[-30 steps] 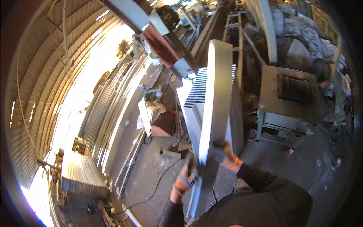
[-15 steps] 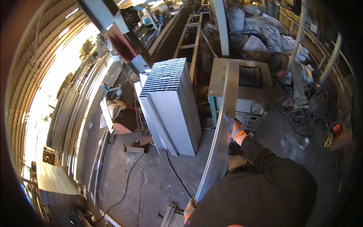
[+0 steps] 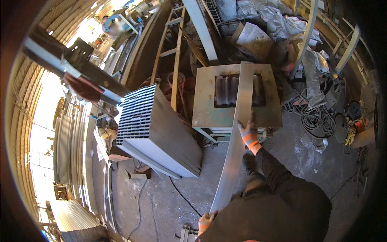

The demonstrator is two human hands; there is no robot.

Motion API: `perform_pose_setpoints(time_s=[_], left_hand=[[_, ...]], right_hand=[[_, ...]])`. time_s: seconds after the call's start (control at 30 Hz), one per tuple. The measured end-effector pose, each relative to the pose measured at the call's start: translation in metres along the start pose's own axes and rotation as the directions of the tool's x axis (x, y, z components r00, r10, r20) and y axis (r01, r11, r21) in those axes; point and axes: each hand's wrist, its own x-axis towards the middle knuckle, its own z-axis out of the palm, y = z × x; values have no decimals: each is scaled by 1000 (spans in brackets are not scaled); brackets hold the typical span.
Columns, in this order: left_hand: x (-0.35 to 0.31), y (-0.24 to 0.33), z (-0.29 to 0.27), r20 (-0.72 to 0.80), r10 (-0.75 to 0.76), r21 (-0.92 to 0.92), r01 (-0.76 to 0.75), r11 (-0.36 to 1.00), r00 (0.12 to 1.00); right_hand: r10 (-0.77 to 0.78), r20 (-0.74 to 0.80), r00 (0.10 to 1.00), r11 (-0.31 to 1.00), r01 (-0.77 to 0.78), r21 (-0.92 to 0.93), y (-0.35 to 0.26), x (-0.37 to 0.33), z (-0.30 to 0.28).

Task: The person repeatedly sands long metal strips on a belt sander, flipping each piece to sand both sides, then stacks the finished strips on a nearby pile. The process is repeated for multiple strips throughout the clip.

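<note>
A long, pale metal channel [image 3: 236, 145] slants up from the lower middle, its far end above a rust-stained metal-topped table [image 3: 201, 105] that has a dark rectangular opening. My left hand [image 3: 204, 222], in a grey and orange glove, closes on the channel's near end; part of that hand is hidden by my dark-clothed body. Farther up, my right hand [image 3: 248, 134] wears a matching glove. Its fingers are stretched out and spread against the channel's right side, not wrapped round it.
Left of the channel stands a tall stack of metal profiles [image 3: 169, 141]. Black cables [image 3: 184, 195] cross the floor. Coiled cable [image 3: 318, 121] lies at the right, below plastic sheeting [image 3: 278, 20]. Long profiles [image 3: 72, 145] line the left side; a person [image 3: 107, 26] is far back.
The view has shifted, so the stack and table sit farther left. My right hand's fingers have spread on the channel; my left hand still holds its near end.
</note>
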Motion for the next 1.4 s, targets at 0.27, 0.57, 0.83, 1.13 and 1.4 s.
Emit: perform_pose_setpoints(time_s=[0.27,0.57,0.83,1.13,1.4], left_hand=[[223,291,-7,-122,234,-34,-240,970,964],[314,443,-34,-89,293,-14,-295,955,952],[235,318,7,-49,599,295,-561,773,799],[57,145,43,7,163,-203,-159,966,987],[-80,-11,79,-67,172,-211,-182,960,983]], right_hand=[[-23,470,882,777,311,-548,-29,273,57],[-61,384,921,691,316,-649,1,442,83],[-132,363,922,682,350,-642,-21,297,59],[-283,348,894,660,445,-605,-35,39,-6],[-313,315,896,693,443,-569,-57,-165,-44]])
